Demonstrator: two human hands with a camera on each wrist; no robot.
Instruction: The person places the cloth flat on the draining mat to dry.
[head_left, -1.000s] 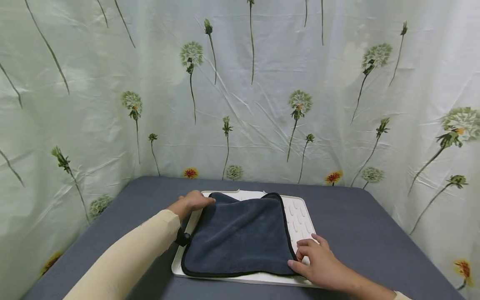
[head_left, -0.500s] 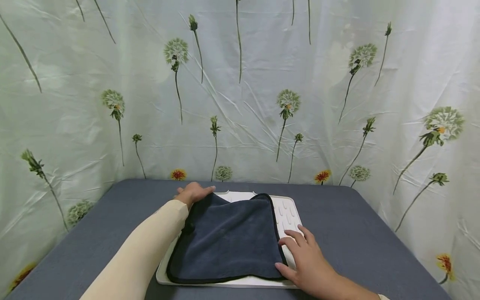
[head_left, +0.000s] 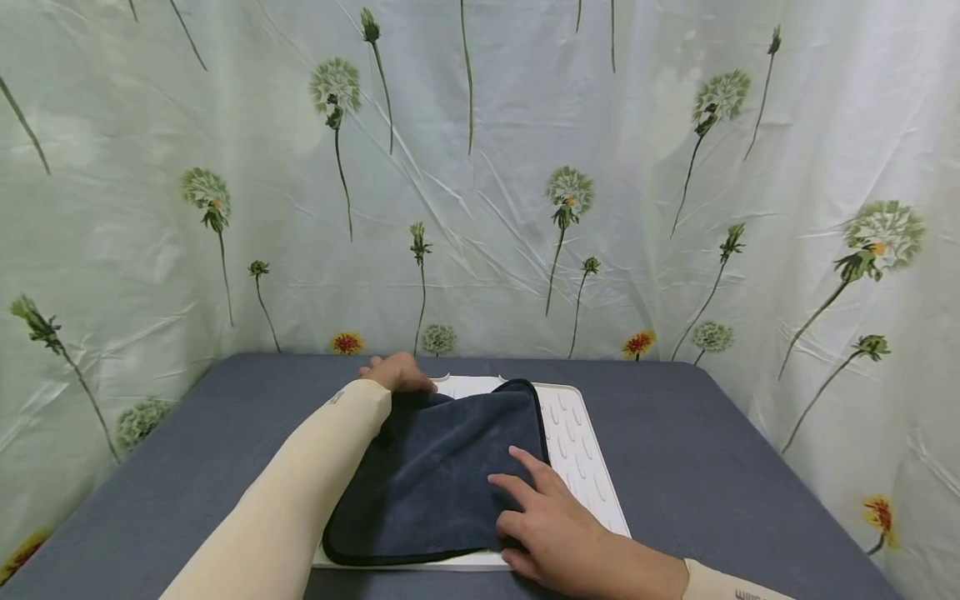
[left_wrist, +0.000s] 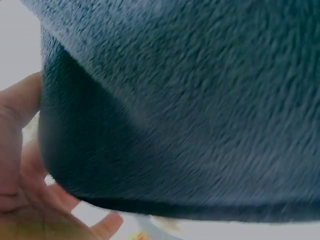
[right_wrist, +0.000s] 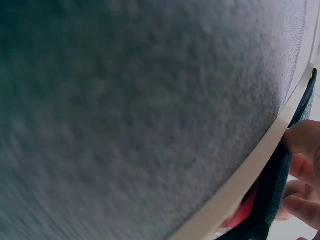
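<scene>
A dark blue plush towel [head_left: 442, 475] with black edging lies over a white ribbed tray [head_left: 600, 487]. My left hand [head_left: 401, 372] is at the towel's far left corner, gripping it there. Close up in the left wrist view, that corner of the towel [left_wrist: 165, 125] hangs in a fold, with fingers [left_wrist: 20, 102] at its edge. My right hand [head_left: 551, 529] reaches over the near right part of the towel, its fingers spread and slightly bent. In the right wrist view its fingers [right_wrist: 302, 140] touch the towel's edge by the tray's rim; the near right corner is hidden.
The tray rests on a grey cloth-covered table [head_left: 720, 500]. Behind and at both sides hangs a pale curtain [head_left: 480, 250] printed with dandelions. A small red or pink patch [right_wrist: 245, 207] shows between rim and towel in the right wrist view.
My right hand has moved left from the towel's near right edge onto the towel, its fingers spreading. The left hand stays at the far left corner. The head view has turned slightly rightward.
</scene>
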